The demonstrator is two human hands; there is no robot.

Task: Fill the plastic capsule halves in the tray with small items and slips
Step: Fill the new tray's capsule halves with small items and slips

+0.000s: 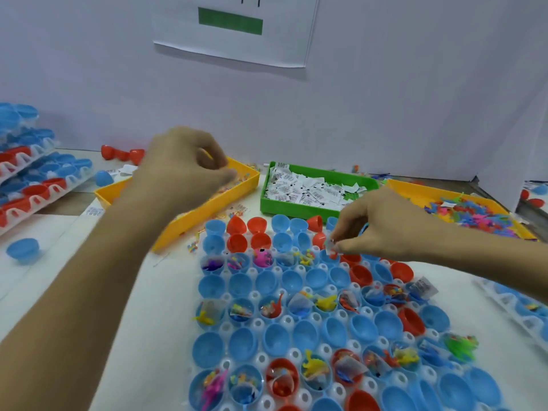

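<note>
A white tray (315, 317) in front of me holds rows of blue and red capsule halves (268, 281). Some hold small coloured toys and slips, others are bare. My left hand (184, 167) hovers over the left yellow bin (207, 206), fingers curled in a pinch; what it holds is blurred. My right hand (376, 229) pinches a small slip with a red bit (331, 247) just above the tray's far rows.
A green bin (311, 188) of paper slips stands behind the tray. The right yellow bin (462, 209) holds coloured toys. Stacked trays (32, 179) of capsules sit at the left; a loose blue half (23, 249) lies near them. A white wall rises behind.
</note>
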